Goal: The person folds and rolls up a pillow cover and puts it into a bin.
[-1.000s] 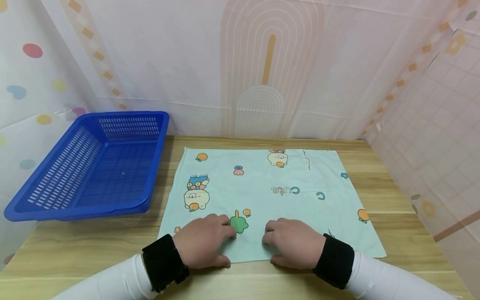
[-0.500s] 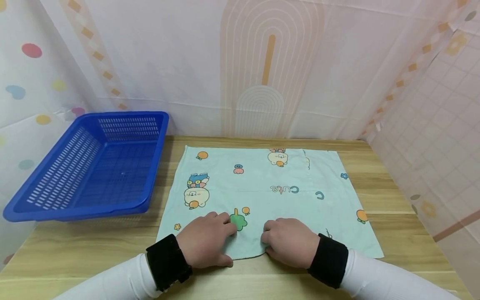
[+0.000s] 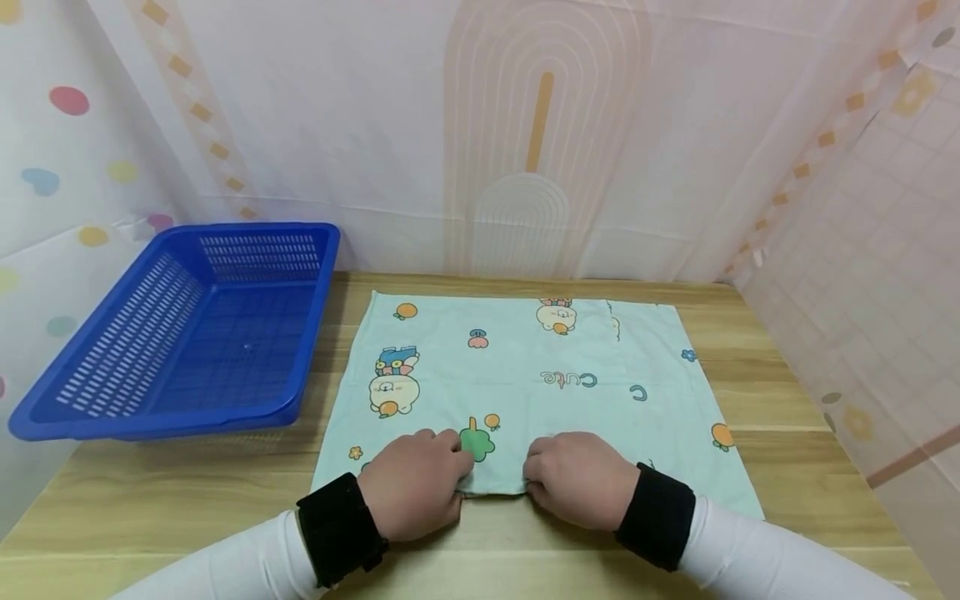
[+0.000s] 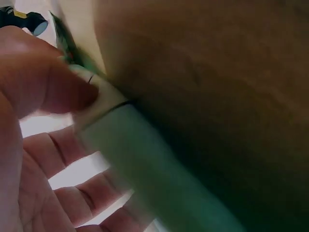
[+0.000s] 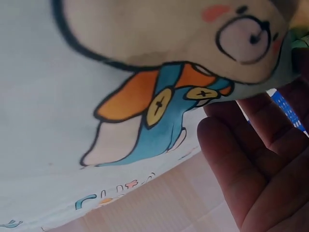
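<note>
A light blue cloth point(image 3: 480, 379) printed with bears, oranges and the word "cute" lies spread on the wooden table. At its near edge, left of centre, my left hand point(image 3: 416, 483) pinches the fabric. My right hand point(image 3: 577, 479) grips the same edge a short way to the right. Between them the edge is raised slightly. In the left wrist view, the thumb of the left hand point(image 4: 43, 159) presses on the blurred cloth point(image 4: 145, 169), with fingers on the other side. The right wrist view has the right hand point(image 5: 265, 169) at the cloth's edge, its fingertips partly hidden by the bear-printed fabric point(image 5: 48, 145).
A blue plastic basket point(image 3: 300, 367) with slotted sides stands on the table, left of the cloth. Wood surface point(image 3: 750, 367) shows to the right and along the front. Patterned curtains point(image 3: 375, 125) hang behind and at both sides.
Both thumbs have tucked under the cloth's near edge, the right one first. That edge has drawn up and back between the hands, while the basket stays in place.
</note>
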Available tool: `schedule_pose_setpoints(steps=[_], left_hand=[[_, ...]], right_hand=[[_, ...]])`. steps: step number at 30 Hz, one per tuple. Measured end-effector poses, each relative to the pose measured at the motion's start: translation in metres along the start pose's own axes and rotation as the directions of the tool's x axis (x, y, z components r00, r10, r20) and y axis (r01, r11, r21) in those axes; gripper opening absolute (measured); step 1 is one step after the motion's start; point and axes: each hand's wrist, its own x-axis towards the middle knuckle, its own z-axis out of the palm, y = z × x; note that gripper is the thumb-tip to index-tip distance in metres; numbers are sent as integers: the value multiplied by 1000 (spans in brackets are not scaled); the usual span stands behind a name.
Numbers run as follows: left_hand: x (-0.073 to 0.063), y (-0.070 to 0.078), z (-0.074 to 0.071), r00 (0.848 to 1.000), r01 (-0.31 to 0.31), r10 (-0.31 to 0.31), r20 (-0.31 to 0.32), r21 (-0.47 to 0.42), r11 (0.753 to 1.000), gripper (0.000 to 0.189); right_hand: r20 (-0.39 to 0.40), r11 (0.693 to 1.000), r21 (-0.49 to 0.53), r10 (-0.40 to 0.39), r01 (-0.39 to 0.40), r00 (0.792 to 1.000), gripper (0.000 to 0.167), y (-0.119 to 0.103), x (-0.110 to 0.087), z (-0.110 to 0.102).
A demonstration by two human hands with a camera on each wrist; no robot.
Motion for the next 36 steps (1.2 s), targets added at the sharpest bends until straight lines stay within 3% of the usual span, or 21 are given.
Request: schedule_pose_setpoints(steps=[5,10,16,21,30,36], left_hand=[[1,-1,2,998,-2,2,-63,-8,1000,10],[-1,-2,1,996,-17,15,-83,-21,1000,11],[-7,-8,2,995,-47,45,-91,-16,999,11],[-15,-13,2,996,-43,42,-85,-13,999,9],[-31,-31,3,997,19,-20,-79,-7,1000,15],[-40,-47,3,996,46,-47,-75,-14,999,16]], right_hand=[[48,999,-29,25,-24,999,24,-4,2,0],[-5,997,-75,17,-18,1000,13,-6,0,3],[-10,996,-84,-7,7,1000,15,-1,-12,5],[8,995,-95,-13,14,1000,15,7,-25,7],[-63,990,-142,0,-9,998,18,26,-58,11],[-33,991,-87,99,-101,995,23,39,-81,9]])
